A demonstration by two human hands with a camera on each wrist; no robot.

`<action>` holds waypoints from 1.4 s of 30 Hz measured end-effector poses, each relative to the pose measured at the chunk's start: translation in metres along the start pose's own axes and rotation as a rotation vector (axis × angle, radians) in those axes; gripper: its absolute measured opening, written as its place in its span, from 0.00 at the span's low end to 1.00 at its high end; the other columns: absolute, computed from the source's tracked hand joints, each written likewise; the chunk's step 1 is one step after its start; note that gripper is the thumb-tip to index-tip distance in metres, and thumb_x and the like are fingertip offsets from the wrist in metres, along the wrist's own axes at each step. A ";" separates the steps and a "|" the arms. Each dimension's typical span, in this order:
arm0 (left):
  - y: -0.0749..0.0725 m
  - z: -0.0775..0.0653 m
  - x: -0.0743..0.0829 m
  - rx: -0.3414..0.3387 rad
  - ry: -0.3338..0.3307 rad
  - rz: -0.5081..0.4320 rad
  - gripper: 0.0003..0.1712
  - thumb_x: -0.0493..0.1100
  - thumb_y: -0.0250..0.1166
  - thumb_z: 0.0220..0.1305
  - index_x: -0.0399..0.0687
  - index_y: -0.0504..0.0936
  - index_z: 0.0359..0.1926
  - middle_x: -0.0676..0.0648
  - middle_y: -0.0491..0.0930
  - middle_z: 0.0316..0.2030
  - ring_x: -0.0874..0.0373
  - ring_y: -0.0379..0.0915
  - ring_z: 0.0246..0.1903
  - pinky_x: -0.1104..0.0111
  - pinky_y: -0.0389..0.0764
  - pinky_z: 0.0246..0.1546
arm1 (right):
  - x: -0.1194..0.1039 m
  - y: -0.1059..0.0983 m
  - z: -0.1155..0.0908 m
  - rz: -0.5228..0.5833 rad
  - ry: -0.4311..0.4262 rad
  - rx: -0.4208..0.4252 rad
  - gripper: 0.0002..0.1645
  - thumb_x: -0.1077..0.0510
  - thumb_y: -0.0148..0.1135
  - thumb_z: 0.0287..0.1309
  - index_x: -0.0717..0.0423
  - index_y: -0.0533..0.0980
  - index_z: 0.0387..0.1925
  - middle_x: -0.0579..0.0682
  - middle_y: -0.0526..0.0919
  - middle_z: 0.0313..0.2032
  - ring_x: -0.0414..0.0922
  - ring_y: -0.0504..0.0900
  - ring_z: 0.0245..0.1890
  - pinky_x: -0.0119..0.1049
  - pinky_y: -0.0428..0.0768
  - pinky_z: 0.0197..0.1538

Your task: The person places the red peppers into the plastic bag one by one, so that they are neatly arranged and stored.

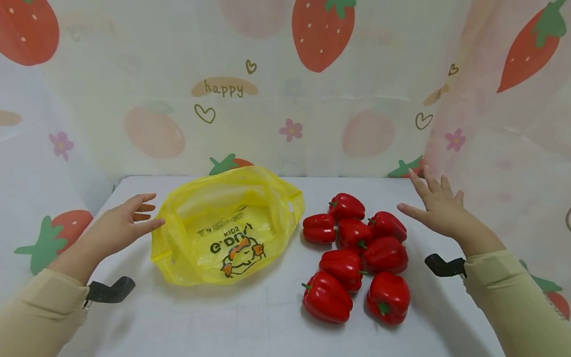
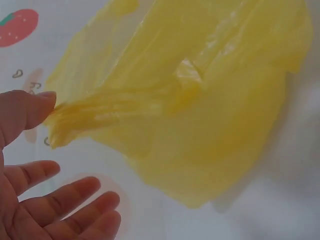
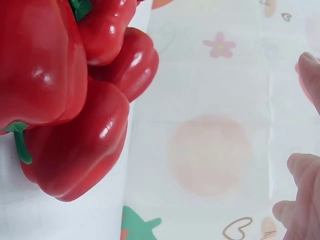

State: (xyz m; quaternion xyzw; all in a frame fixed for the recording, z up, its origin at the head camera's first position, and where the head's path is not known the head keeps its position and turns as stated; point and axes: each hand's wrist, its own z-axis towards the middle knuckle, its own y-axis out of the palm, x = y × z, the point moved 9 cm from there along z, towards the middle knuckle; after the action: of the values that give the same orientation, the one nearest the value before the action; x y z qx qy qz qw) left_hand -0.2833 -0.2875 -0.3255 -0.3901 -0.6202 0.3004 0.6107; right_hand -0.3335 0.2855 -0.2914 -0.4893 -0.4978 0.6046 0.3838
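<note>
A yellow plastic bag [image 1: 180, 243] with a printed cartoon lies on the table at left, its mouth spread wide. My left hand [image 1: 117, 225] is beside the bag's left edge, fingers extended and apart from the thumb. In the left wrist view, the thumb [image 2: 35, 110] meets or overlaps the bag's gathered handle [image 2: 110, 107]; whether it touches cannot be told. Several red bell peppers [image 1: 341, 267] with green stems lie clustered right of the bag. Beyond their right side, my right hand [image 1: 439, 208] hovers with spread fingers, holding nothing. The right wrist view shows peppers [image 3: 82, 145] close up.
A white table [image 1: 250, 317] bears the bag and peppers. Behind it hangs a strawberry-print curtain [image 1: 267, 99], which also closes off both sides. Each wrist carries a black strap piece [image 1: 111, 290].
</note>
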 end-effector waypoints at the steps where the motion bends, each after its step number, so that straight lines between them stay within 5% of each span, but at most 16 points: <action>1: 0.001 0.000 0.000 0.004 0.003 0.001 0.51 0.69 0.53 0.56 0.45 0.47 0.70 0.33 0.64 0.60 0.36 0.62 0.57 0.44 0.69 0.50 | 0.000 0.000 0.000 -0.001 0.002 -0.001 0.55 0.30 0.47 0.55 0.46 0.31 0.70 0.61 0.24 0.68 0.70 0.22 0.63 0.75 0.25 0.49; 15: 0.009 0.004 -0.001 0.080 0.013 0.016 0.29 0.59 0.59 0.59 0.45 0.72 0.54 0.40 0.78 0.44 0.45 0.71 0.43 0.51 0.77 0.41 | 0.001 0.002 -0.003 0.020 0.002 -0.016 0.55 0.30 0.48 0.55 0.46 0.31 0.70 0.62 0.25 0.68 0.72 0.24 0.63 0.76 0.26 0.49; 23: 0.010 0.007 -0.007 0.098 -0.035 -0.038 0.20 0.51 0.60 0.61 0.41 0.75 0.48 0.47 0.79 0.33 0.55 0.74 0.32 0.61 0.80 0.34 | 0.005 0.006 -0.004 0.037 0.023 -0.026 0.56 0.29 0.48 0.54 0.43 0.29 0.70 0.60 0.23 0.68 0.70 0.22 0.63 0.74 0.24 0.50; 42: 0.014 0.011 -0.006 0.090 -0.059 -0.053 0.14 0.47 0.60 0.61 0.42 0.76 0.42 0.48 0.79 0.31 0.54 0.75 0.32 0.64 0.78 0.32 | 0.007 0.005 -0.003 0.070 -0.004 -0.006 0.56 0.32 0.51 0.55 0.44 0.30 0.70 0.62 0.25 0.68 0.70 0.24 0.63 0.75 0.29 0.51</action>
State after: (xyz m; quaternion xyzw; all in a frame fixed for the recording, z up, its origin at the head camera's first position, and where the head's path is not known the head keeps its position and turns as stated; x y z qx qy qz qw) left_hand -0.2927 -0.2839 -0.3409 -0.3369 -0.6339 0.3231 0.6167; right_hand -0.3326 0.2921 -0.2976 -0.5064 -0.4832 0.6169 0.3599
